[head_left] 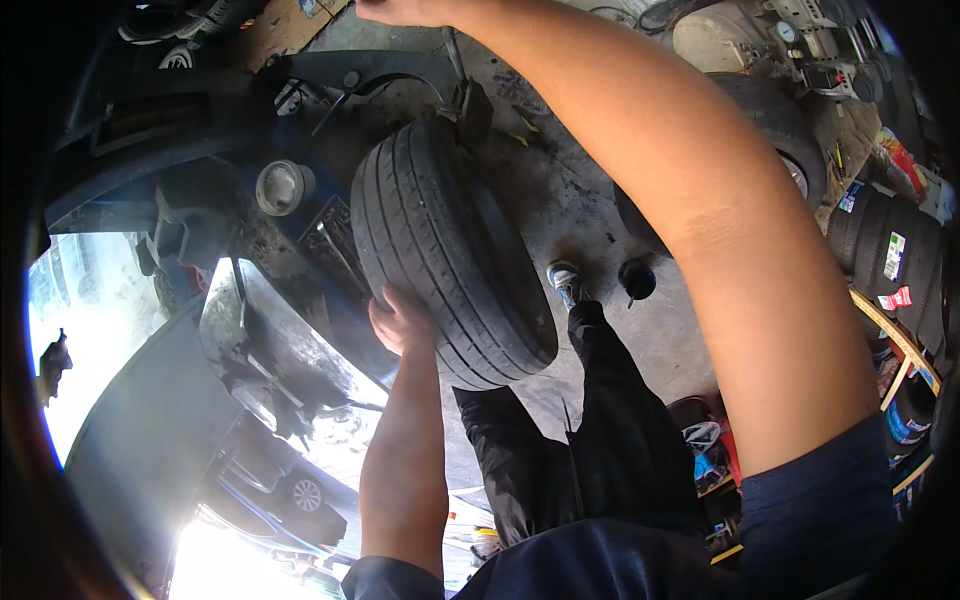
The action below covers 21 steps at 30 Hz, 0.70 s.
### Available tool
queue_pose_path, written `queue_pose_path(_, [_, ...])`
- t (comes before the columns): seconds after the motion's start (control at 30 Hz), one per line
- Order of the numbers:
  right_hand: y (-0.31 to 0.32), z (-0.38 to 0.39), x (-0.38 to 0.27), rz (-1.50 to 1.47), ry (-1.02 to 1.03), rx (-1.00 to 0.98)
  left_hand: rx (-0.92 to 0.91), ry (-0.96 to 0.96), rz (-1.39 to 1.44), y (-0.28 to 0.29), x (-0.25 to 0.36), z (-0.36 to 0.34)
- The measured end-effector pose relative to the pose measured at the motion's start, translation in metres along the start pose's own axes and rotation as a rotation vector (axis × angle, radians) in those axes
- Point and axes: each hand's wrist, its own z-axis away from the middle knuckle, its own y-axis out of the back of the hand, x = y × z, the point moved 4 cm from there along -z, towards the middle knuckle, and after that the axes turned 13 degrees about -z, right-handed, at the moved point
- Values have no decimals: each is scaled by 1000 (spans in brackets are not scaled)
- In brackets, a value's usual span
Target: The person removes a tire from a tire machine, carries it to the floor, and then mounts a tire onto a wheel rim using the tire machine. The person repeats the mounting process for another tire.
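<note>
A black car tire (pixel 430 240) stands tilted in front of me, its grooved tread facing left and its sidewall turned right. My left hand (pixel 402 322) grips the tire's lower left edge, with the fingers bent round it and partly hidden. My right arm stretches far forward across the view. At the top edge, my right hand (pixel 395 10) is cut off by the frame, so its fingers do not show. Nearest to that hand is an upright metal bar (pixel 452 52), which runs down to a dark block (pixel 474 112) touching the tire's far side.
Dark machinery with a round pale cup (pixel 284 187) sits left of the tire. A black cup (pixel 637 279) stands on the concrete floor beside my shoe (pixel 564 275). Stacked tires (pixel 890 250) line the right side. A parked car (pixel 290 480) shows lower left in bright light.
</note>
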Motion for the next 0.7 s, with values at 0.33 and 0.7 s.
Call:
queue_pose_path(0.33, [2,7,2,7,-16,14,-3,-10,-11,3,-2,0])
queue_pose_path(0.7, [-2,11,-1,-13,-54,60,60,-116,15,-2,-16,-4])
